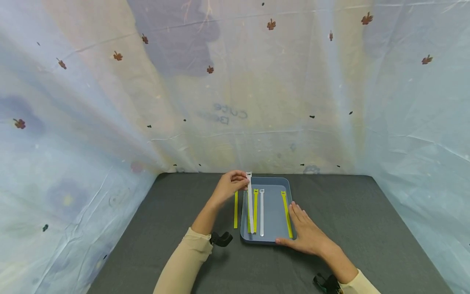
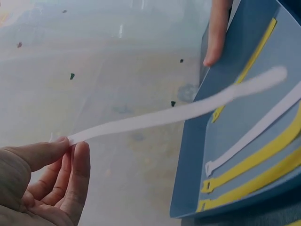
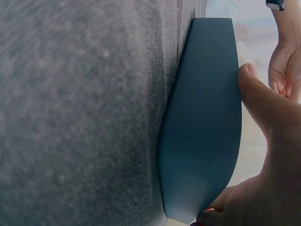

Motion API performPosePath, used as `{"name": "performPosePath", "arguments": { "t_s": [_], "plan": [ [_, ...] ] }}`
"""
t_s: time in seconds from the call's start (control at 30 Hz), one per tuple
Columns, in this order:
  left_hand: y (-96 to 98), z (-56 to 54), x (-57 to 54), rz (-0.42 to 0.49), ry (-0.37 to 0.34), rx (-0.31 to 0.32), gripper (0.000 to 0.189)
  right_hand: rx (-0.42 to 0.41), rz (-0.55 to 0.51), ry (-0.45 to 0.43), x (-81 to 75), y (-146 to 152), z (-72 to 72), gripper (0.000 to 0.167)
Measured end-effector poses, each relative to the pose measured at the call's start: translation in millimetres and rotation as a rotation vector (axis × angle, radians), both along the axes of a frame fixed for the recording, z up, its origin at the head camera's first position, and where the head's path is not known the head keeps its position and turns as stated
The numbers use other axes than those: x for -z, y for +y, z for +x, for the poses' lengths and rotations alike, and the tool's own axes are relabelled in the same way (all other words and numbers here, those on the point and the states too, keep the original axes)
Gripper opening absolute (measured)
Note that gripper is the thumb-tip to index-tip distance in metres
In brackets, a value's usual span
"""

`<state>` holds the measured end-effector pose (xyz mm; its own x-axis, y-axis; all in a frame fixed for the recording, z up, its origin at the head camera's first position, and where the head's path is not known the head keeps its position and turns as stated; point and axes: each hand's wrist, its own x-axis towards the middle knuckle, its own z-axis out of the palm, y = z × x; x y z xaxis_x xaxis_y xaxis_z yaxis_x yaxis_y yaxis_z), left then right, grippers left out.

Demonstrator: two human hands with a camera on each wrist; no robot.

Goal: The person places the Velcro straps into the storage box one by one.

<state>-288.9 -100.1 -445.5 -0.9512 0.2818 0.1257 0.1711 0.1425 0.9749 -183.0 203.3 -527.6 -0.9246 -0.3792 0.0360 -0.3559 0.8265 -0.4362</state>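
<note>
My left hand point(image 1: 230, 187) pinches a white strap cable tie point(image 1: 251, 206) by its slotted end, between thumb and fingertips. The strap hangs over the left part of a blue-grey tray point(image 1: 273, 216), its free end slanting across the tray in the left wrist view. Inside the tray lie another white cable tie point(image 1: 262, 214) and a yellow cable tie point(image 1: 256, 208) close beside it. A second yellow one point(image 2: 254, 188) lies partly behind the held strap in the head view. Along the tray's right side is a further yellow cable tie point(image 1: 287, 214). My right hand point(image 1: 307, 233) rests at the tray's front right corner, fingers extended and thumb at the rim.
One yellow cable tie point(image 1: 236, 210) lies on the dark grey cloth point(image 1: 349, 212) just left of the tray. Behind the table hangs a pale patterned curtain point(image 1: 257, 102), which also runs down both sides. Each wrist carries a black strap.
</note>
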Motion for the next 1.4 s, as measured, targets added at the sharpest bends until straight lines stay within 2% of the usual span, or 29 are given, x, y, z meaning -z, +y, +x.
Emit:
{"name": "performPosePath", "arguments": {
  "t_s": [0.3,0.43,0.73,1.07,1.4],
  "plan": [
    [23.4,-5.0,2.8,0.003,-0.029,0.044,0.027,0.007,0.008,-0.011,-1.8,0,0.2,0.132],
    [32.2,-7.3,7.7,-0.013,-0.025,0.060,0.027,0.001,-0.006,-0.017,-4.4,-1,1.6,0.131],
    [51.6,-11.9,15.9,0.022,-0.071,0.093,0.028,0.000,0.003,0.000,-1.9,0,1.2,0.131],
    [72.0,-20.0,27.8,-0.027,-0.088,0.079,0.024,-0.002,0.008,-0.001,-0.2,0,-0.6,0.131],
    [82.0,-25.7,40.8,-0.049,-0.113,0.069,0.022,-0.001,0.014,0.008,1.2,0,-1.8,0.132]
  ]
}}
